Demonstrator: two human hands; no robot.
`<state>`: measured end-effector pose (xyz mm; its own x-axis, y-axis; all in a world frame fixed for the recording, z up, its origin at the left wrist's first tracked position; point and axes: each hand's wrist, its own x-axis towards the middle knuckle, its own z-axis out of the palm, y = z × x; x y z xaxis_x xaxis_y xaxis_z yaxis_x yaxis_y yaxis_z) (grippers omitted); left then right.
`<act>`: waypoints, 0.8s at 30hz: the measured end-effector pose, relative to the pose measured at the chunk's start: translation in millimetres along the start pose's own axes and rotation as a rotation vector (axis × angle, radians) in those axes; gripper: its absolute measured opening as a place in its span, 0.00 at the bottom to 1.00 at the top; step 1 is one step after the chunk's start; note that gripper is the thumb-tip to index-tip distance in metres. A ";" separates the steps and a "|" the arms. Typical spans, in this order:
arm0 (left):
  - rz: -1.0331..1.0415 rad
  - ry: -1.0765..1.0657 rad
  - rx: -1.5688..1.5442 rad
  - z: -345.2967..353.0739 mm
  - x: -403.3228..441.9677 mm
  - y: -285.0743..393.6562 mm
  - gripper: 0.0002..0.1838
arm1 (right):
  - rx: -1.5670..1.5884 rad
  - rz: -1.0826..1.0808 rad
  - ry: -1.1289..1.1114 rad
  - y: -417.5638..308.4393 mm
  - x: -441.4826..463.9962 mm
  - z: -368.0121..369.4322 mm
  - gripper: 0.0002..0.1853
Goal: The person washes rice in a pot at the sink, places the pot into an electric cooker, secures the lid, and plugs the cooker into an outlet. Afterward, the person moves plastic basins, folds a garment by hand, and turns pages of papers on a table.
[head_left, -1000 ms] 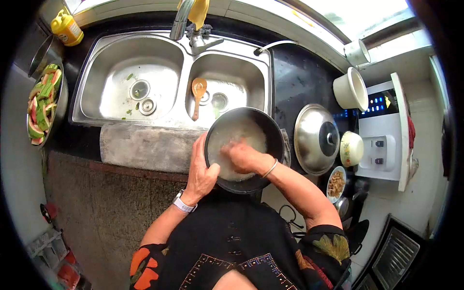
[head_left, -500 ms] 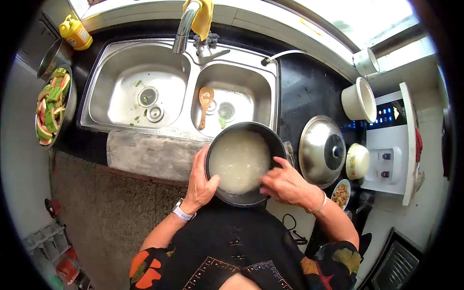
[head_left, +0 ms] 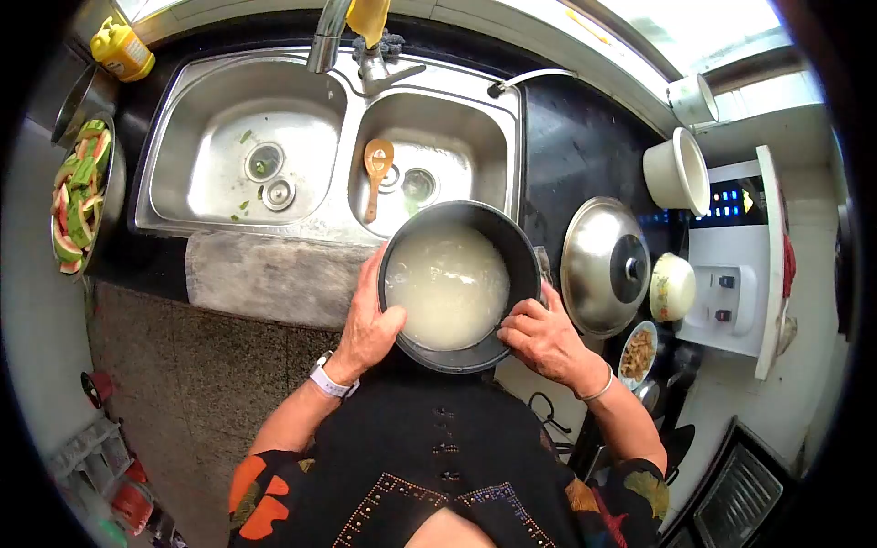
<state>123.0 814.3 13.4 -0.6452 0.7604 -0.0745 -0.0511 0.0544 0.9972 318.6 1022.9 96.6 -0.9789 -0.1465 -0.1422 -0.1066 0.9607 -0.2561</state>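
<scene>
I hold a dark round pot in front of my body at the sink's edge. Cloudy whitish liquid covers its bottom; I cannot make out what lies under the surface. My left hand is wrapped round the pot's left side, thumb near the rim. On the right side, my right hand grips the rim with bent fingers over the edge. A wooden spoon lies in the right basin, just beyond the pot.
Behind the right basin stands the faucet. Left of it is another basin with green scraps. Watermelon rinds fill a bowl at far left. A grey cloth covers the counter edge. A metal lid and a food bowl stand right.
My right fingers have moved from over the liquid's edge to a grip on the pot's right rim. The sloshing liquid looks calmer, and the camera view has shifted slightly.
</scene>
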 end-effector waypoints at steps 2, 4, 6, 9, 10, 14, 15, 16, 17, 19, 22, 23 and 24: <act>-0.051 -0.007 -0.094 -1.2 4.3 -4.1 0.42 | -0.006 -0.035 0.030 0.0 3.3 -7.2 0.11; -0.115 -0.025 -0.155 -0.7 8.0 -5.3 0.42 | 0.023 -0.030 0.071 -0.4 2.0 -16.2 0.12; -0.174 -0.055 -0.230 0.5 13.4 -3.8 0.42 | 0.029 -0.032 0.115 -0.2 1.6 -25.8 0.14; -0.255 -0.107 -0.371 7.3 20.6 8.3 0.41 | 0.039 -0.002 0.130 -1.4 -1.6 -41.8 0.16; -0.283 -0.117 -0.413 9.6 22.6 12.8 0.41 | 0.048 -0.002 0.158 -2.0 -0.6 -47.8 0.17; -0.334 -0.171 -0.524 20.0 30.5 14.1 0.40 | 0.099 0.046 0.191 -1.8 -4.5 -64.8 0.17; -0.360 -0.182 -0.562 23.3 31.7 14.9 0.40 | 0.098 0.056 0.192 -1.4 -5.7 -67.7 0.17; -0.386 -0.192 -0.599 26.7 32.8 16.7 0.40 | 0.097 0.067 0.192 -0.7 -7.2 -70.2 0.17; -0.413 -0.202 -0.636 29.2 33.8 17.8 0.40 | 0.097 0.077 0.192 0.4 -8.3 -72.0 0.17; -0.452 -0.239 -0.664 33.1 36.3 17.8 0.41 | 0.115 0.085 0.206 2.6 -9.1 -75.6 0.18; -0.506 -0.266 -0.725 40.3 38.1 18.5 0.41 | 0.125 0.109 0.213 3.3 -9.6 -81.5 0.18; -0.522 -0.268 -0.746 42.6 38.9 18.3 0.41 | 0.133 0.111 0.221 4.6 -8.9 -82.4 0.18; -0.532 -0.273 -0.763 44.4 39.9 17.8 0.41 | 0.143 0.113 0.230 5.8 -8.1 -82.8 0.18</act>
<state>130.2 874.3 28.3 -0.2008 0.8869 -0.4160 -0.8281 0.0732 0.5558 311.5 1049.2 175.5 -0.9987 0.0328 0.0389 0.0153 0.9228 -0.3851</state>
